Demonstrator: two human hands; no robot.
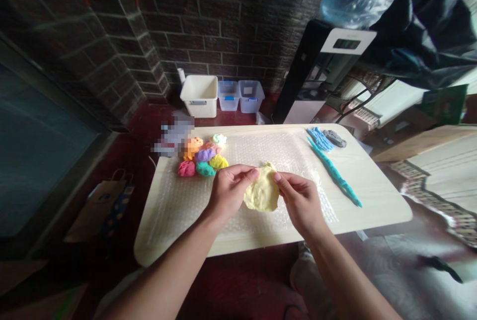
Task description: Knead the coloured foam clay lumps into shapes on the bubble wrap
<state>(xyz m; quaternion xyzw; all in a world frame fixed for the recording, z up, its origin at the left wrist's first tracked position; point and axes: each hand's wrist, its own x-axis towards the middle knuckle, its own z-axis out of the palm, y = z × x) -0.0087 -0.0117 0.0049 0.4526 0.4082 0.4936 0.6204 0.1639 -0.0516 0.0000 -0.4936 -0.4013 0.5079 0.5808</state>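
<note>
A flattened sheet of pale yellow modelling clay [263,191] hangs between my two hands above the table. My left hand [231,186] pinches its left side, thumb in front. On the opposite side my right hand [298,195] grips the edge the same way. The sheet is thin, with an uneven, dented surface and ragged rim. Behind my left hand lie several clay lumps, among them a red one [187,168], a green one [204,168], a purple one [204,155], a yellow one [219,161] and an orange one [191,149].
Bubble wrap [179,205] covers much of the pale wooden table [383,205]. To the right lie a long teal clay roll [335,173], blue strands [320,139] and a grey piece [334,138]. Beyond the table stand a white bin [201,106], clear boxes [251,101] and a water dispenser [307,76].
</note>
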